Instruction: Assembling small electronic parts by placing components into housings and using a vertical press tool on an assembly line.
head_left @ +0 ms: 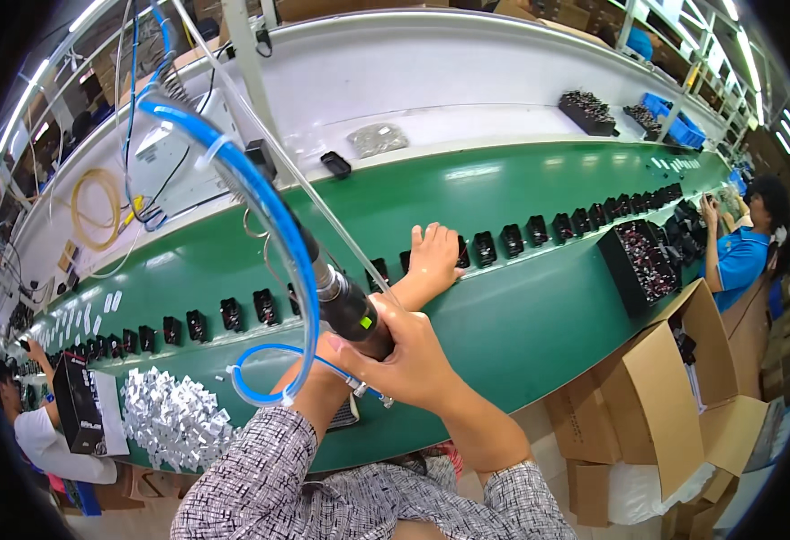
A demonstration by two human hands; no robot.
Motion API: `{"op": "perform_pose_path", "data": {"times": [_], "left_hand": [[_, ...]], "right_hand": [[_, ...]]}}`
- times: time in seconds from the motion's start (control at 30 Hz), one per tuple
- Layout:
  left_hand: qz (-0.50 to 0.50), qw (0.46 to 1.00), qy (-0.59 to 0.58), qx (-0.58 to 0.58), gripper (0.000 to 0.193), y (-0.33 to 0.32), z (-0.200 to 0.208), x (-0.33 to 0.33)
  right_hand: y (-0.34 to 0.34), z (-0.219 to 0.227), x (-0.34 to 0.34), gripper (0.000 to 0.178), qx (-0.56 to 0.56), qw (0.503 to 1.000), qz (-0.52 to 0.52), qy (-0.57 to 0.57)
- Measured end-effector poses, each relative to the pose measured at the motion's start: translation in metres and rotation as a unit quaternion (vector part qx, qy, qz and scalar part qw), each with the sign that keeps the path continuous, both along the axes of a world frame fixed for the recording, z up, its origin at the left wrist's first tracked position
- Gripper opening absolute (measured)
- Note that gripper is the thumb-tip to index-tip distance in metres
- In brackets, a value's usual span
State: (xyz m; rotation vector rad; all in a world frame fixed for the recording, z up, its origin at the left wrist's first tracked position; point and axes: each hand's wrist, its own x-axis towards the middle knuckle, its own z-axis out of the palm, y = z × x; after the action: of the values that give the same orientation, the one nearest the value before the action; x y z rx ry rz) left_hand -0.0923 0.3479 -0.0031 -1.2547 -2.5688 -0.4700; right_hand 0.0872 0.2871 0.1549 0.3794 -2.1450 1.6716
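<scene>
My right hand is wrapped round the black body of a power screwdriver, held upright with a blue air hose running alongside. Its lower tip is hidden behind the hand. Passing behind the tool, my left arm reaches to the row of parts. There my left hand lies palm down over the row, with a small black housing between thumb and forefinger. Further black housings with wires inside stand in a long line on both sides.
A heap of small white pieces lies at front left beside a black box. To the right stand a black bin of wired parts and open cartons. Co-workers sit at both ends of the green table.
</scene>
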Motion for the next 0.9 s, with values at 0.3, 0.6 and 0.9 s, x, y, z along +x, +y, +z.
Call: {"op": "perform_pose_path", "data": {"times": [0.3,0.6,0.9], "left_hand": [[0.046,0.986,0.131,0.094,0.056,-0.082,0.002,0.027],[-0.088,0.787,-0.144,0.593,0.011,-0.334,0.109,0.25],[-0.343,0.388,-0.333,0.788,0.041,-0.374,0.155,0.328]], "right_hand": [[0.015,-0.002,-0.022,0.04,0.006,0.998,-0.035,0.054],[-0.077,-0.009,-0.095,0.037,-0.118,0.99,0.073,-0.017],[-0.193,-0.039,-0.101,0.034,-0.011,0.903,-0.201,0.38]]}}
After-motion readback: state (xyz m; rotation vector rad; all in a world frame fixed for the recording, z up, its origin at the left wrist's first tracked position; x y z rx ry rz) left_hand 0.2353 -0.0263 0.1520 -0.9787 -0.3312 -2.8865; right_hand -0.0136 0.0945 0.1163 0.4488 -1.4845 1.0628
